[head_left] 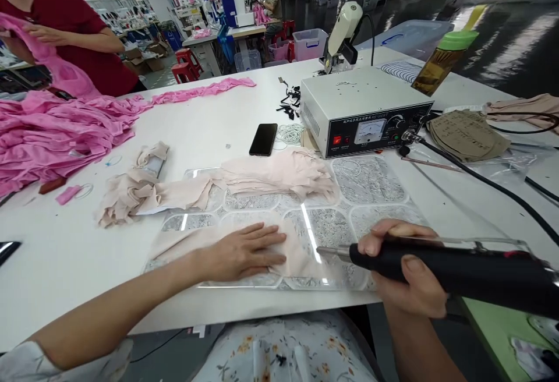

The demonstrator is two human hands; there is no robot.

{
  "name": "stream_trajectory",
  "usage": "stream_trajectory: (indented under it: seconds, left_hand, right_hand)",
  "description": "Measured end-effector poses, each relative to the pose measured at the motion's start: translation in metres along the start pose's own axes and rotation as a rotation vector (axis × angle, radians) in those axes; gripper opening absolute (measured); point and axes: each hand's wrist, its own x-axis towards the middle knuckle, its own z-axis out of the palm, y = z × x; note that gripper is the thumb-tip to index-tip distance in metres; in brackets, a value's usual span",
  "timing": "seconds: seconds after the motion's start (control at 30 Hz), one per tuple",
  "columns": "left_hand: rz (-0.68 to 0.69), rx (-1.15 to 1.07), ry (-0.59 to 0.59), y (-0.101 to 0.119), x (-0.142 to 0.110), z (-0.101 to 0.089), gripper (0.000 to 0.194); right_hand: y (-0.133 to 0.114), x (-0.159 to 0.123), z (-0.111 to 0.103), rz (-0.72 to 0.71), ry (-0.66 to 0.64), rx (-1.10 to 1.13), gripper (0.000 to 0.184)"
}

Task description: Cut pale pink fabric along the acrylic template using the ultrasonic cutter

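Observation:
My left hand lies flat, fingers stretched out, on a pale beige fabric piece. The fabric rests on a clear-topped, marble-patterned mat. In my right hand is a black handheld ultrasonic cutter, its metal tip pointing left just over the fabric's right part; I cannot tell whether it touches. Beyond my left hand sits a stack of beige fabric pieces. A crumpled beige bundle lies to the left of that stack.
A control box with a dial stands at the back right, its black cable running along the right side. A phone lies near it. Pink fabric is heaped at left, handled by a person in red. A bottle stands far right.

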Motion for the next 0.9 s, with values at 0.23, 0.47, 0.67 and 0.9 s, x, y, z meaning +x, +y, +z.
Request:
stream_trajectory:
  seconds: [0.23, 0.47, 0.67, 0.9]
  left_hand:
    - [-0.146, -0.009, 0.172, 0.009, 0.008, -0.001, 0.043]
    - [-0.016, -0.069, 0.106, -0.005, 0.008, 0.014, 0.042]
    - [0.012, -0.131, 0.063, -0.01, 0.007, 0.008, 0.045]
    - [0.059, -0.17, 0.048, -0.011, 0.011, 0.002, 0.045]
  right_hand:
    - [-0.003, -0.006, -0.002, 0.01, 0.093, 0.047, 0.016]
    - [0.009, -0.009, 0.002, 0.022, 0.159, 0.074, 0.015]
    - [0.008, -0.012, 0.006, 0.073, 0.164, 0.075, 0.015]
    - [0.014, -0.007, 0.011, 0.069, 0.169, 0.081, 0.014]
